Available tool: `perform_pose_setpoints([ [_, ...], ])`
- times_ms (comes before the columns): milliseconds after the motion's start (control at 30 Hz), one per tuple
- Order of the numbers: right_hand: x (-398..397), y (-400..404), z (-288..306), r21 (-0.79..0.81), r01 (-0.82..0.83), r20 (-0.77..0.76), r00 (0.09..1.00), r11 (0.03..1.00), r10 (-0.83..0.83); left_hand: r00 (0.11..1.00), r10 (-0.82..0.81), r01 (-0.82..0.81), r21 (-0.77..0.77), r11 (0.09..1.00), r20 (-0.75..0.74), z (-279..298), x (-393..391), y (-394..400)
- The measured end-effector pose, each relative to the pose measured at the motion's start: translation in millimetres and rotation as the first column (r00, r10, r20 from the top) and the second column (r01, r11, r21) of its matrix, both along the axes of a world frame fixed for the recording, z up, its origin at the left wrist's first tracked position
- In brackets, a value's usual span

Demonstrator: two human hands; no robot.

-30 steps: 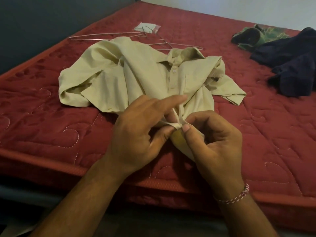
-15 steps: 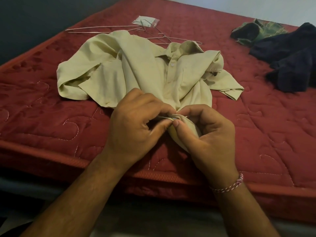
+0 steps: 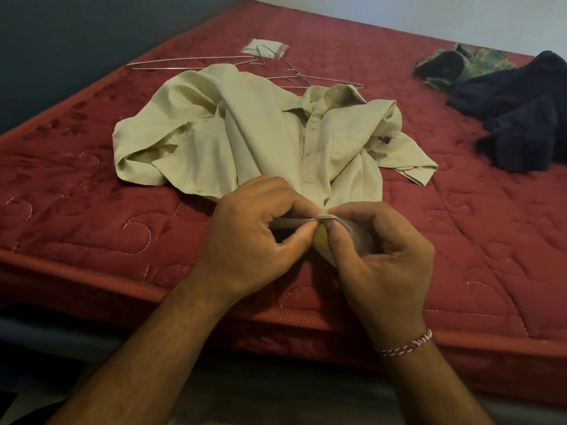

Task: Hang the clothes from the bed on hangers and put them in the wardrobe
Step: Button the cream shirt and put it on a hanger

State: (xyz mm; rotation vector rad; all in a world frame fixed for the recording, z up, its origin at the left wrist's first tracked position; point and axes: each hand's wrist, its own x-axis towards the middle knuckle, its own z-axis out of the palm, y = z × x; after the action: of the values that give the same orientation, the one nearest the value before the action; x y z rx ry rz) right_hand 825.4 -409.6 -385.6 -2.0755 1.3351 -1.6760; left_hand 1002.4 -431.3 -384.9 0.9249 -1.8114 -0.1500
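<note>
A crumpled cream button-up shirt [image 3: 251, 130] lies on the red quilted mattress [image 3: 92, 216], collar toward the far side. My left hand [image 3: 254, 237] and my right hand [image 3: 380, 256] meet at the shirt's near hem, close to the mattress's front edge. Both pinch the front placket there between thumb and fingers, thumbs almost touching. A few thin wire hangers [image 3: 196, 61] lie flat behind the shirt, with one hanger [image 3: 322, 82] just beyond the collar.
A dark navy garment [image 3: 521, 118] is heaped at the right, with a green patterned garment [image 3: 466, 64] behind it. A small clear plastic packet [image 3: 265, 49] sits at the far side near the hangers. A dark wall runs along the left.
My left index finger, stretched out a second ago, has curled in. Both hands have closed tighter on the shirt's lower front and stay at the same spot.
</note>
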Motion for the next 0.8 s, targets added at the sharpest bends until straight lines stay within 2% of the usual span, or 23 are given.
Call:
perform_pose_setpoints([
  [167,0,3,-1,-0.169,0.084,-0.042,0.995,0.982,-0.093,0.998,-0.057,0.057,-0.026,0.998,0.008,0,0,1],
  [267,-1,4,-5,-0.187,-0.042,-0.06,0.998,0.982,0.031,0.996,-0.088,0.088,-0.05,0.995,0.008,0,1,4],
  [333,-1,3,-6,-0.135,-0.066,0.001,0.998,0.989,0.067,0.997,-0.056,0.061,-0.097,0.993,0.052,-1,1,7],
  [433,0,2,-3,-0.074,-0.031,0.061,0.998,0.997,0.035,0.989,0.037,-0.015,-0.15,0.989,0.146,2,2,8],
  [567,-3,2,6,-0.027,0.023,0.054,0.998,0.999,-0.022,0.932,0.179,-0.16,-0.085,0.983,0.315,19,27,10],
  [667,-11,1,29,0.122,0.006,-0.046,0.999,0.993,0.0,0.894,0.082,-0.121,0.061,0.991,0.44,39,63,5],
  [733,-20,-4,50,0.293,-0.078,-0.131,0.984,0.953,0.121,0.861,-0.017,-0.061,0.135,0.989,0.508,54,81,-4],
  [800,-33,-10,75,0.417,-0.156,-0.16,0.957,0.895,0.242,0.854,-0.013,-0.071,0.142,0.987,0.519,70,93,-11],
])
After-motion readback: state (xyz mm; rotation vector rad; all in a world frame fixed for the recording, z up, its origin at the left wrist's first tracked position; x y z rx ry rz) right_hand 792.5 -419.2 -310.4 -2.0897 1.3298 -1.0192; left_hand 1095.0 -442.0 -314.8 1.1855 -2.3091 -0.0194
